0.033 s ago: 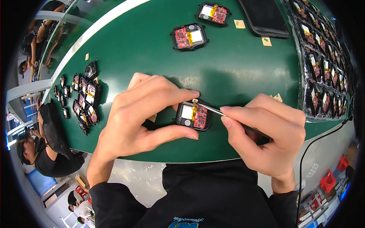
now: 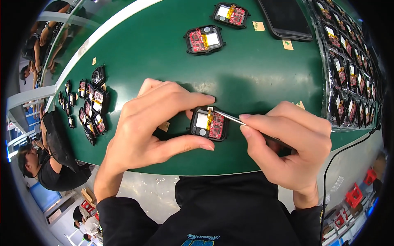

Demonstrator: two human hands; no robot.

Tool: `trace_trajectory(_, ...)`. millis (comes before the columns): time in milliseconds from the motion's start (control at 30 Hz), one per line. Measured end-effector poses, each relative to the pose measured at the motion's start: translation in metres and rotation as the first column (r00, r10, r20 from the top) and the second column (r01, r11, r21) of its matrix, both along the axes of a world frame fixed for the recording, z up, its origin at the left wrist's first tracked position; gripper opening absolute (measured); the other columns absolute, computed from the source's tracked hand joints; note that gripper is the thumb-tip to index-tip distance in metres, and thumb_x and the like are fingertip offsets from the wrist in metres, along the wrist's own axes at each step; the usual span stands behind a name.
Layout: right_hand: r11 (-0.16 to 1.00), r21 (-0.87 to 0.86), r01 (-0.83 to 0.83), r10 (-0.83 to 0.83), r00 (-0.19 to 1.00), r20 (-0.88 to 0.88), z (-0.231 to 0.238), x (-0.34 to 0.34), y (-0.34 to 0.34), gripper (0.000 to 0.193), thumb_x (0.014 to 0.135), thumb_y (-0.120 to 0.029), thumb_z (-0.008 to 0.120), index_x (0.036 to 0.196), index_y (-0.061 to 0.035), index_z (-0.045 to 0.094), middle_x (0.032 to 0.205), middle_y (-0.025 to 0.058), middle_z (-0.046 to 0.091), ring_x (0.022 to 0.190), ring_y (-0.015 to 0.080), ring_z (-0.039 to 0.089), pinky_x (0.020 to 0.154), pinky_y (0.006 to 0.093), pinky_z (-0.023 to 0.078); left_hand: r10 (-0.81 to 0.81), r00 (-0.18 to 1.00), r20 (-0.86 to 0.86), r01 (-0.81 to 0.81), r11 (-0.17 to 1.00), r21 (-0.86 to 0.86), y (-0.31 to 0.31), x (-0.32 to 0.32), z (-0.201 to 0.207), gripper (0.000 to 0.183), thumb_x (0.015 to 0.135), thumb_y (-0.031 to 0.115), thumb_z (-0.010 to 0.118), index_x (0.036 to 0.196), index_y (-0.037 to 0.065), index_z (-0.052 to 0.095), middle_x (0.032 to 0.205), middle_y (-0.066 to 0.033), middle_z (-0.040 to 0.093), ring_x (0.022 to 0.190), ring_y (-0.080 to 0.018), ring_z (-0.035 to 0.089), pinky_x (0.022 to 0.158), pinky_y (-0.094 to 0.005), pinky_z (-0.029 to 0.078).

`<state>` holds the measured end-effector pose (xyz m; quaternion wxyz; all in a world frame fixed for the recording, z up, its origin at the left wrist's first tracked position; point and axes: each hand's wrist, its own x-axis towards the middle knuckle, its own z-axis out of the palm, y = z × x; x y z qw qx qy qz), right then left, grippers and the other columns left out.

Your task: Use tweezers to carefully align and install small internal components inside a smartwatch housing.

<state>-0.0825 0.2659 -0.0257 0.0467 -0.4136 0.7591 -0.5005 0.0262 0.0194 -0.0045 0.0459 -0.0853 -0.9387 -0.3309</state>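
An open smartwatch case lies on the green table in front of me, its white battery, yellow flex strip and red circuit board showing. My left hand frames it, thumb along the near edge and index finger by the far edge, steadying it. Slim metal tweezers are pinched between the thumb and fingers of my right hand. Their tip reaches the far edge of the case, beside a small white connector at the end of the flex strip.
Two more open watch cases lie farther back. A black phone-like slab is at the far right, near paper tags. Clear trays of watch cases line the right side. Several cases cluster at left, where a person sits.
My right hand has shifted very slightly to the right, and the tweezers' tip has moved a little away from the connector. The case and my left hand are almost unmoved.
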Motion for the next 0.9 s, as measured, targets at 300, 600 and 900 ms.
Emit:
trace_trajectory(300,0.996,-0.08,-0.034,0.023,0.991,-0.13,-0.008,0.0,-0.003,0.031,0.073,0.011,0.086,0.103,0.0005,0.087,0.074,0.0033,0.065,0.054,0.0121,0.055,0.049,0.0266,0.037,-0.006,1.0,-0.026,0.005,1.0,-0.023,-0.002,-0.002,-0.003,0.068,0.063,0.044,0.1,0.112,0.002,0.081,0.091,-0.0034,0.076,0.07,-0.0164,0.054,0.076,-0.0318,0.045)
trace_trajectory(600,0.996,-0.06,-0.064,0.061,0.997,-0.049,-0.004,-0.001,-0.001,0.027,0.076,0.011,0.086,0.101,0.0007,0.087,0.073,0.0036,0.066,0.055,0.0113,0.057,0.048,0.0264,0.038,-0.098,0.995,0.011,0.097,0.994,0.051,-0.017,-0.004,-0.005,0.071,0.064,0.051,0.097,0.111,0.0,0.082,0.098,-0.0073,0.081,0.075,-0.0184,0.065,0.076,-0.033,0.044)
trace_trajectory(900,0.994,-0.017,-0.106,0.107,0.994,0.026,-0.001,-0.005,0.0,0.024,0.077,0.01,0.084,0.099,0.0004,0.087,0.071,0.0025,0.066,0.053,0.008,0.054,0.047,0.0247,0.035,-0.169,0.985,0.025,0.168,0.985,0.04,-0.02,-0.006,-0.003,0.07,0.069,0.052,0.095,0.111,-0.001,0.082,0.099,-0.0103,0.082,0.086,-0.0233,0.074,0.083,-0.0355,0.042)
